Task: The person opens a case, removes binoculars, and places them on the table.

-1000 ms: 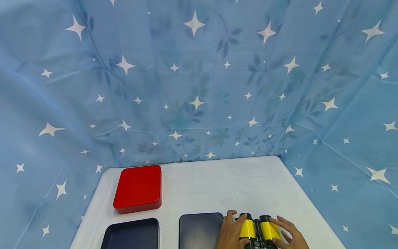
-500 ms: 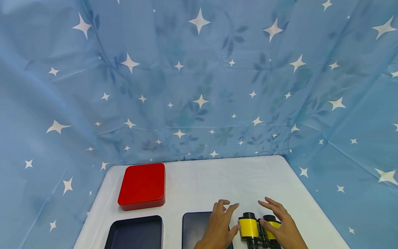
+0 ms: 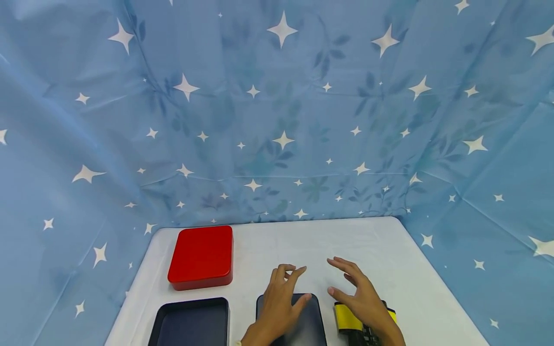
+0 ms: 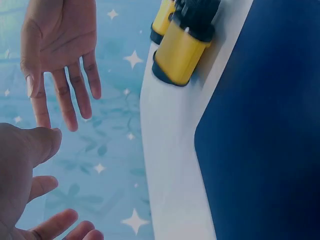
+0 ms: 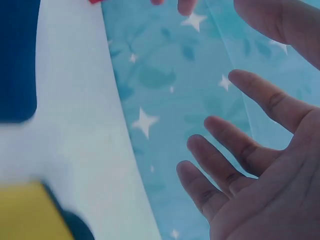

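Yellow and black binoculars lie at the front right of the white table, partly hidden by my right hand in the head view. That hand is raised over them with fingers spread and nothing in its grasp. My left hand hovers above a dark flat tray or lid, its fingers relaxed and holding nothing. In the left wrist view the binoculars stand apart from both hands. The right wrist view catches a blurred yellow corner of the binoculars and loosely extended fingers.
A red square box or lid sits at the back left of the white table. In front of it is a dark open tray with a raised rim. A blue star-patterned curtain encloses the back and sides.
Both hands have let go of the binoculars, lifted, and moved left and farther away. The binoculars stay on the table. The head view has shifted slightly.
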